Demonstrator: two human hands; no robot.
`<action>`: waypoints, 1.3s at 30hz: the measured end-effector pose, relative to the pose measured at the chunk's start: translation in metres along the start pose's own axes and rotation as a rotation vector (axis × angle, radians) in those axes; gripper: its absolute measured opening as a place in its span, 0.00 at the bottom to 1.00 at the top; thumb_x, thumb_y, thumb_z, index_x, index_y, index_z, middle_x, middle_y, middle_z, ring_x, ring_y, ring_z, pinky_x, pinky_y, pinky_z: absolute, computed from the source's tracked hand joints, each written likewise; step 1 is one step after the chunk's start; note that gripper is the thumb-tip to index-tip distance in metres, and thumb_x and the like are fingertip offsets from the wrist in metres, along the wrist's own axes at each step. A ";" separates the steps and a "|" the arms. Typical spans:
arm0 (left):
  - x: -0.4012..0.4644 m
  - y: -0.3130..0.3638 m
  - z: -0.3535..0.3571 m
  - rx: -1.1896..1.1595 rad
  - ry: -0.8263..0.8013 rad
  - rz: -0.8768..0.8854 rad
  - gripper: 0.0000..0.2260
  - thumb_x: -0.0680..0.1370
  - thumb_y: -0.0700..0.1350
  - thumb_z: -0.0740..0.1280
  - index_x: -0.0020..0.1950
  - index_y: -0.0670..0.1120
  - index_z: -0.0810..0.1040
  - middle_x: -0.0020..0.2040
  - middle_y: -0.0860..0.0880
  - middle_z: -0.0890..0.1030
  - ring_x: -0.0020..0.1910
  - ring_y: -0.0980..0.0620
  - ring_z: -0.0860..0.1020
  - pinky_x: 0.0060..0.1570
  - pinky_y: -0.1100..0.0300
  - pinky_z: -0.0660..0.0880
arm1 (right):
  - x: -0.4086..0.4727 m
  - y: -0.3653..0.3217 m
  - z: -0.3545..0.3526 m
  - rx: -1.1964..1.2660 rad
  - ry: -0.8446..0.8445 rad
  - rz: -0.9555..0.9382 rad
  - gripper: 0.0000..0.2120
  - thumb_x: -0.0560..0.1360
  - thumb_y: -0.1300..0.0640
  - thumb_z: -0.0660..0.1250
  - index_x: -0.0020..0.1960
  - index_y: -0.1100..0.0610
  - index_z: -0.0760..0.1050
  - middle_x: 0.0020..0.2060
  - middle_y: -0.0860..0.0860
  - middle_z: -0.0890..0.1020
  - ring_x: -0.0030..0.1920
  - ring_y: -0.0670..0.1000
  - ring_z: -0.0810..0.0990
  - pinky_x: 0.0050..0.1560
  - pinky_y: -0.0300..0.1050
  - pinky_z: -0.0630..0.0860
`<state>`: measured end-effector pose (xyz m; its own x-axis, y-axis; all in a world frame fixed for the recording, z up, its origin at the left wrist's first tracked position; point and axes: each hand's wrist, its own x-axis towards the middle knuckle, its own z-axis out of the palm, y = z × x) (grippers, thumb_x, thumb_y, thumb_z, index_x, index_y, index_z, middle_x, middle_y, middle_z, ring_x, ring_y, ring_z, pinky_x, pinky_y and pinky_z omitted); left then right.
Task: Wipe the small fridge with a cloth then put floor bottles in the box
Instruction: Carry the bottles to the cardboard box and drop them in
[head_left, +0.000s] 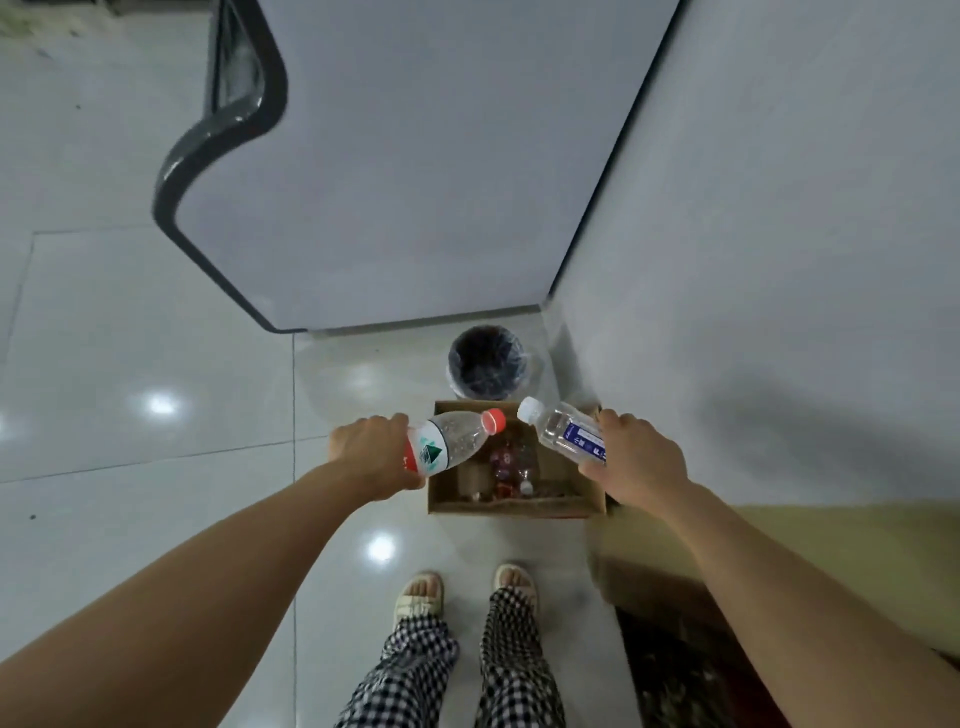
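So from the head cam, both arms were stretched out over the cardboard box (517, 501), which sat on the shiny tiled floor (130, 364) right in front of the person's sandalled feet (421, 597). Left hand (371, 452) had its fingers wrapped round the bottom end of a clear bottle with a red cap (457, 439), tipped sideways so the cap pointed in over the box's left side. Right hand (636, 454) was gripping a clear bottle with a white cap (563, 428) and a blue label, also tilted, cap aimed in over the box's far right corner. Both bottles were up in the air above the box, caps close together but not touching. Inside the box there were already a few bottles lying in a jumble, kinda blurry. Just behind the box stood a round dark bin (487, 364) with a plastic liner, and behind that the small fridge (415, 171), against the wall (779, 234) to the box's right.
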<state>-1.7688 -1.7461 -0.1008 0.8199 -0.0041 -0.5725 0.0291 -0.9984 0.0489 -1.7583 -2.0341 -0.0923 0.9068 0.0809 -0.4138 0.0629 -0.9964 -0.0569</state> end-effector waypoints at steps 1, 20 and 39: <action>0.004 0.005 0.007 -0.018 -0.018 -0.038 0.29 0.67 0.62 0.71 0.62 0.52 0.68 0.53 0.52 0.78 0.49 0.53 0.77 0.44 0.59 0.71 | 0.009 0.004 0.008 0.001 -0.016 -0.005 0.26 0.73 0.43 0.67 0.64 0.54 0.65 0.55 0.53 0.77 0.52 0.53 0.78 0.41 0.43 0.72; 0.220 0.096 0.258 -0.280 -0.098 -0.384 0.28 0.67 0.60 0.73 0.60 0.49 0.68 0.50 0.50 0.78 0.50 0.50 0.77 0.46 0.55 0.72 | 0.195 0.087 0.286 0.080 -0.248 0.042 0.23 0.74 0.42 0.67 0.61 0.53 0.65 0.55 0.52 0.78 0.52 0.54 0.78 0.39 0.43 0.70; 0.352 0.102 0.436 -0.337 -0.157 -0.368 0.33 0.70 0.57 0.71 0.68 0.44 0.62 0.60 0.42 0.74 0.58 0.42 0.75 0.49 0.51 0.71 | 0.285 0.086 0.482 0.160 -0.289 0.125 0.31 0.73 0.44 0.68 0.68 0.55 0.59 0.63 0.58 0.71 0.61 0.60 0.73 0.51 0.52 0.73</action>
<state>-1.7265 -1.8740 -0.6545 0.6261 0.3096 -0.7156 0.5029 -0.8617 0.0673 -1.6958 -2.0843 -0.6528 0.7466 -0.0147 -0.6652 -0.1276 -0.9843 -0.1215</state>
